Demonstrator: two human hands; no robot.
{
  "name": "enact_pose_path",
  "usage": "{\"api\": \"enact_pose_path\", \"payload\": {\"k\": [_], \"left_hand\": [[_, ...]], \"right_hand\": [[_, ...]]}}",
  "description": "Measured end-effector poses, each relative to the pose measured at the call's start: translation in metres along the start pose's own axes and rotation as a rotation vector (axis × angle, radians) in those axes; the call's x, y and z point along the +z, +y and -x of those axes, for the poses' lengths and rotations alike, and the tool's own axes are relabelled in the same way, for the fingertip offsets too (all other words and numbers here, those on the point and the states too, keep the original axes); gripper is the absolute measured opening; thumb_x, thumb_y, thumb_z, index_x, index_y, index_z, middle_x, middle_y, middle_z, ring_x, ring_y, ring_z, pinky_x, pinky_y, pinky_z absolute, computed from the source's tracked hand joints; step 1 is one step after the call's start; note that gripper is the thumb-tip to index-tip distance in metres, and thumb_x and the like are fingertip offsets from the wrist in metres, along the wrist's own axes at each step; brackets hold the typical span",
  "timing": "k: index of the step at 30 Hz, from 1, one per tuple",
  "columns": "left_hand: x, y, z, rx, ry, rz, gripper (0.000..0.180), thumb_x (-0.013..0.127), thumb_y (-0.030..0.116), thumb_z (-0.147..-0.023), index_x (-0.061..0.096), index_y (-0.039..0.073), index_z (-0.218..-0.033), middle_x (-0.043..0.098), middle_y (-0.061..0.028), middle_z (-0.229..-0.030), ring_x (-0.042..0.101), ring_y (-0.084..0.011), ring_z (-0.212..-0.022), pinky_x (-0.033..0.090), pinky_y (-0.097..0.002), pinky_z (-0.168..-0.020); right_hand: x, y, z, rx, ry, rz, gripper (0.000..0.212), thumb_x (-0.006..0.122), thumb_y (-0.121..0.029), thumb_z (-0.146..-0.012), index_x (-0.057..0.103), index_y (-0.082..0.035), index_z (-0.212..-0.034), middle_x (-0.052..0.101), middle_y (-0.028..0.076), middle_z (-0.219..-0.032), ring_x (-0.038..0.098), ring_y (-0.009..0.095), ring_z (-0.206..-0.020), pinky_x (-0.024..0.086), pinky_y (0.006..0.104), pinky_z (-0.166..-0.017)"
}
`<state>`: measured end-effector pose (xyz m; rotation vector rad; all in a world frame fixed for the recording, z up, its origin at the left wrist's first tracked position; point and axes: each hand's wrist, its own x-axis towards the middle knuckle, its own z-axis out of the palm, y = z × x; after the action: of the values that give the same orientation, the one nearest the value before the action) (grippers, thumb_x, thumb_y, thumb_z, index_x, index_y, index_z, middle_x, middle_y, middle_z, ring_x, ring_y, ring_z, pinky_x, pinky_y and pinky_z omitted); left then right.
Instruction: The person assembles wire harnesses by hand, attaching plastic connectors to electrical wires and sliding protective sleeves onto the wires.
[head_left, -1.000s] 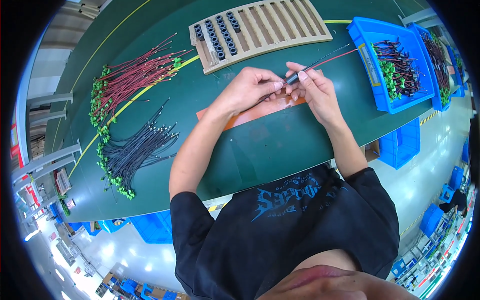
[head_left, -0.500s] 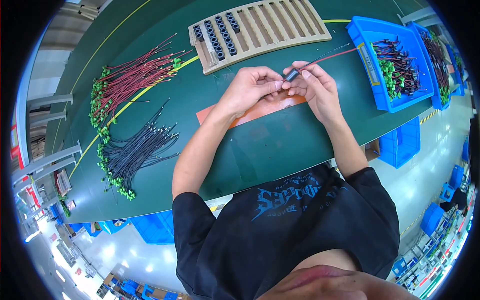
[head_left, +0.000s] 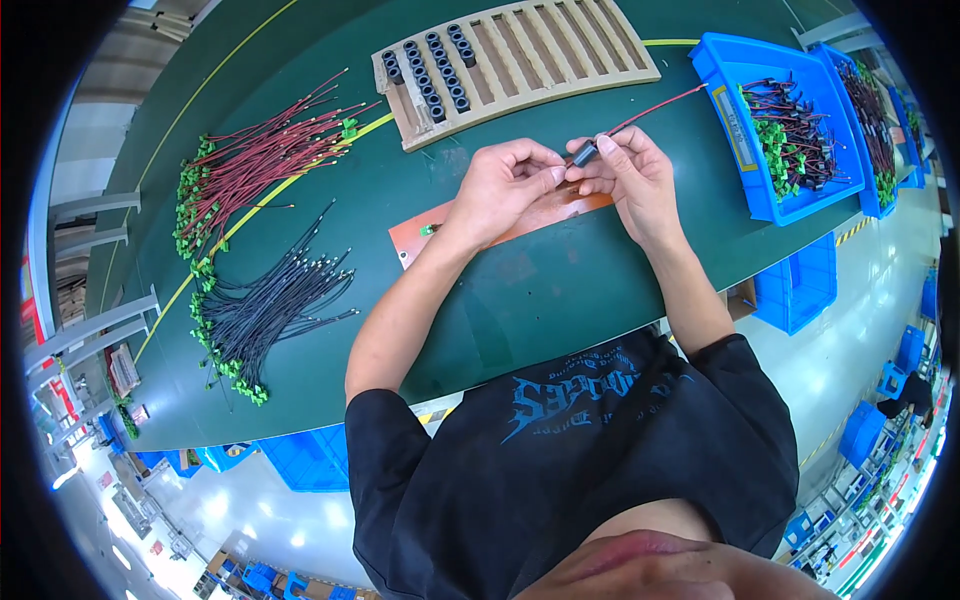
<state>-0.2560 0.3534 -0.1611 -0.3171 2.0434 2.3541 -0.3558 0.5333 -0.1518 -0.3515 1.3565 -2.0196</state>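
Above an orange mat [head_left: 487,238], a small black ferrite core [head_left: 585,153] is pinched in the fingertips of my right hand [head_left: 640,182]. A red wire [head_left: 655,105] sticks out of the core toward the upper right. My left hand [head_left: 508,190] is closed at the core's other side, thumb against forefinger, on a thin length of wire leading to the core. The rest of that wire is hidden by the fingers. By my left wrist, a green connector [head_left: 429,229] shows on the mat's left end.
Red wires [head_left: 275,150] with green connectors lie at left, black wires [head_left: 275,305] nearer me. Behind my hands is a slotted tray [head_left: 530,95] with several ferrite cores [head_left: 432,75] at its left. A blue bin [head_left: 765,195] of wired parts stands at right, another beyond it.
The black wire that stuck out of the core beside the red one no longer shows there. A green connector has come into sight by my left wrist. Both hands stay nearly in place.
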Motion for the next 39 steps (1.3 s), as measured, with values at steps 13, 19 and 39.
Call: {"api": "enact_pose_path", "payload": {"k": [13,19,39], "left_hand": [[0.001,0.016,-0.004,-0.066,-0.027,-0.128,0.015,0.071,0.011,-0.094,0.071,-0.001,-0.103,0.070,-0.0042,-0.093,0.063,-0.0081,-0.085,0.052,-0.0234,-0.078],[0.003,0.008,-0.003,0.003,0.026,-0.109,0.014,0.072,0.009,-0.093,0.070,-0.001,-0.103,0.070,-0.0042,-0.093,0.063,-0.0088,-0.085,0.053,-0.0244,-0.078],[0.044,0.112,-0.066,1.383,-0.519,-1.821,0.013,0.069,0.024,-0.074,0.072,0.019,-0.086,0.049,0.0050,-0.130,0.052,-0.0115,-0.107,0.044,-0.0247,-0.087]], "right_hand": [[-0.003,-0.001,0.002,-0.010,-0.019,0.019,0.016,0.053,-0.017,-0.106,0.057,-0.002,-0.109,0.069,0.017,-0.113,0.073,0.018,-0.082,0.059,0.0255,-0.064],[0.001,-0.002,0.004,0.066,0.019,0.013,0.019,0.054,-0.018,-0.105,0.057,-0.001,-0.111,0.069,0.017,-0.113,0.073,0.018,-0.084,0.059,0.0256,-0.058],[-0.007,0.004,0.005,0.021,-0.038,0.255,0.019,0.056,-0.003,-0.097,0.054,0.000,-0.116,0.069,0.013,-0.091,0.070,0.018,-0.079,0.057,0.0273,-0.066]]}}
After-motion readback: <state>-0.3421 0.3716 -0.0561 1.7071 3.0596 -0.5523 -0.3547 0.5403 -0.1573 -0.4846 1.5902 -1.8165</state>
